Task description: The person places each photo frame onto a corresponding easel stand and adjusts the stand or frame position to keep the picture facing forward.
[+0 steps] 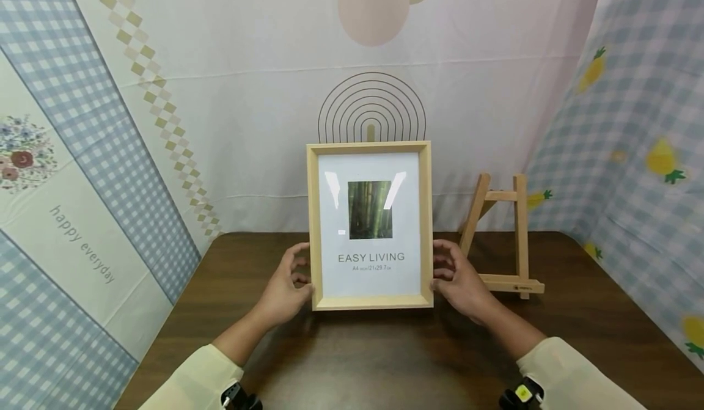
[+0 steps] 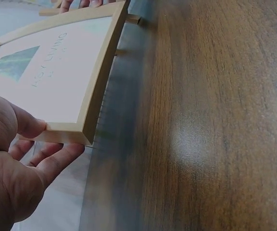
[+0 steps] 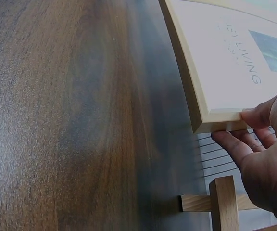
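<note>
A picture frame point(image 1: 370, 302) of light wood stands nearly upright in the middle of the head view, its glazed front facing me. Behind the glass is a white sheet with a small bamboo photo and the words "EASY LIVING". My left hand point(image 1: 288, 288) grips the frame's left side low down, thumb at the front edge and fingers behind. On the opposite side, my right hand point(image 1: 459, 281) holds it the same way. Both wrist views show the thumbs on the frame's border, with the left hand point(image 2: 20, 163) and right hand point(image 3: 266, 154) near its lower corners.
A small wooden easel point(image 1: 521, 239) stands on the right, just beyond my right hand. The dark wooden table point(image 1: 363, 361) extends in front of the frame. Behind it hangs a white patterned cloth point(image 1: 247, 123), with checked cloths at both sides.
</note>
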Tool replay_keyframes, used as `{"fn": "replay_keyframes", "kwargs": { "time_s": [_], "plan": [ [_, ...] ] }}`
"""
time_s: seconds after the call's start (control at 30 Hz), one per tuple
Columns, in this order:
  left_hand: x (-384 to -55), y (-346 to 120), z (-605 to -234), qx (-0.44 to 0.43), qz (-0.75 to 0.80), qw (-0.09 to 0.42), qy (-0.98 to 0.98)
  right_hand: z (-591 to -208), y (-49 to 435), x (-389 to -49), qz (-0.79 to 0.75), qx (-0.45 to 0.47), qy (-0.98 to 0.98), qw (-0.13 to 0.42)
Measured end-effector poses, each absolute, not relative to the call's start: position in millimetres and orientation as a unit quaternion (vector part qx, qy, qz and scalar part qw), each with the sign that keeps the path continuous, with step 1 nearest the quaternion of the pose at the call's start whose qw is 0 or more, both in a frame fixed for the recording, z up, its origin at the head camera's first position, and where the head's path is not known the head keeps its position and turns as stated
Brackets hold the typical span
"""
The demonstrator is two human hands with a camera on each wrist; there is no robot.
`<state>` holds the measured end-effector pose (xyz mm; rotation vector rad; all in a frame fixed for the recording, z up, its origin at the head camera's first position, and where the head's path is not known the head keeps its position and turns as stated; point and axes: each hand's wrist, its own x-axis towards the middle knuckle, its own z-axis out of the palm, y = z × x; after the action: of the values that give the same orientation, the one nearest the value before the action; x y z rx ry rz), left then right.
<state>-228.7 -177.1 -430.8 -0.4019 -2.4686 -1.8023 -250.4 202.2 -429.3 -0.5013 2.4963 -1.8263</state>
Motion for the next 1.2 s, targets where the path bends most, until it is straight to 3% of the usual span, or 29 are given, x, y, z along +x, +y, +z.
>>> {"fn": "replay_keyframes", "kwargs": {
  "time_s": [1.2],
  "plan": [
    [-234.4,-166.5,-425.4,-0.141,-0.582,0.057,-0.799,-418.8,208.9,-252.7,-0.577,-0.135,0.805,-0.002]
  ]
}}
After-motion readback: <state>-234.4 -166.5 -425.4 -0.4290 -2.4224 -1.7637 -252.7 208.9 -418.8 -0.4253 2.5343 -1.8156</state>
